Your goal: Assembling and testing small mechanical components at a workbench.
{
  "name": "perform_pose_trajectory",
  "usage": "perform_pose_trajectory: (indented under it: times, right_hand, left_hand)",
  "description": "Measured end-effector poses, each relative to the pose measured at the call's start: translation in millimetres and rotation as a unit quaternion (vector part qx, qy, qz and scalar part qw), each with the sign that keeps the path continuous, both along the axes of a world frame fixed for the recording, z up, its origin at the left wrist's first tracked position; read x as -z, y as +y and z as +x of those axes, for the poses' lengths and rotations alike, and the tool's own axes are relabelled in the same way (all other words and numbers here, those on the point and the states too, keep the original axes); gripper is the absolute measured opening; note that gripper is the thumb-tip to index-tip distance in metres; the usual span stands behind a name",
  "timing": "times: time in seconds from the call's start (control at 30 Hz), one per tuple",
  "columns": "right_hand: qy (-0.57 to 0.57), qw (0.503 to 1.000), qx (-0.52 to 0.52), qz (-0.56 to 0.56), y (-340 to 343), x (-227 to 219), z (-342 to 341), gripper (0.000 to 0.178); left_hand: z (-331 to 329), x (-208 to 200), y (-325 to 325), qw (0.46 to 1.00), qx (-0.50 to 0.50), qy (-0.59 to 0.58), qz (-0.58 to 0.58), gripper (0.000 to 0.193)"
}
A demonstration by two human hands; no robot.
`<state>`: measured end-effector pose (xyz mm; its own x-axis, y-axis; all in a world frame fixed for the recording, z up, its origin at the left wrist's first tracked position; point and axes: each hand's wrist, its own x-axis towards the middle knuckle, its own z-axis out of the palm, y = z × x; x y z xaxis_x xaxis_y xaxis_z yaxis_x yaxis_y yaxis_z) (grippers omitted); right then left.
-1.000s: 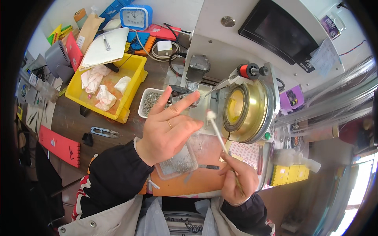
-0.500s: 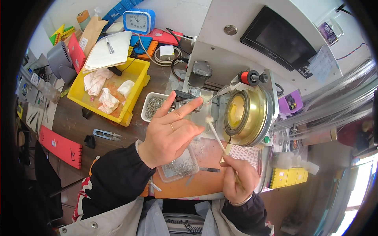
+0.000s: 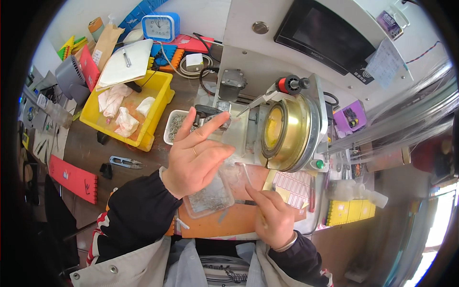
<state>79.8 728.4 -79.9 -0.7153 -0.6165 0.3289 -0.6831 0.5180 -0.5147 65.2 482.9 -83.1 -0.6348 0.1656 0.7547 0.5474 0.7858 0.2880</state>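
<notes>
My left hand [image 3: 198,155] is raised over the worktop with its fingers apart. Its thumb and index finger are nearest the black and metal clamp [image 3: 210,115] of a machine; whether they touch it I cannot tell. I see nothing held in that hand, though a fine thread could escape notice. Lower right, my right hand [image 3: 273,217] is closed around a thin white stick [image 3: 247,176], which points up and away from me. Between the hands lies a clear plastic tub [image 3: 210,201] of small metal pieces, hook-like in shape. Right of my left hand is the machine's brass-coloured drum [image 3: 294,131].
A red spool [image 3: 289,85] sits above the drum, below a dark screen [image 3: 325,36]. Left stand a yellow bin [image 3: 165,103] with crumpled tissues and a white tub [image 3: 169,131] of metal pieces. Blue thread snips [image 3: 125,162] lie on the table. Pale strands [image 3: 401,124] hang at right.
My right hand has moved slightly left and down, drawing the stick's tip away from my left fingers. The left hand keeps its pose; the whole view has shifted a little.
</notes>
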Motion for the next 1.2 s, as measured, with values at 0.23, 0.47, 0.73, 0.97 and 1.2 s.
perform_pose_trajectory:
  times: [0.23, 0.47, 0.73, 0.97, 1.2]
  right_hand:
    - [-0.013, 0.999, -0.023, 0.039, -3.4, -3.6, -0.3, 0.05]
    - [-0.454, 0.835, -0.031, -0.31, -38.8, -28.6, 1.4, 0.046]
    - [-0.441, 0.754, -0.005, -0.486, -77.3, -21.9, -3.4, 0.058]
    - [-0.434, 0.789, 0.012, -0.434, -99.9, -33.0, -19.0, 0.06]
    - [-0.425, 0.797, 0.003, -0.429, -92.2, -32.9, -7.1, 0.058]
  left_hand:
    - [3.2, -1.7, -1.6, 1.0, 0.0, -0.011, 0.015, 0.016]
    - [1.7, -4.1, 1.4, 1.0, -0.013, 0.002, 0.022, 0.014]
    - [1.7, -2.8, -1.7, 0.999, -0.009, -0.002, 0.033, 0.012]
    - [2.9, -1.8, 3.8, 0.999, -0.038, 0.023, 0.032, 0.007]
    - [3.6, 0.8, 0.2, 0.999, -0.028, 0.016, 0.022, 0.01]
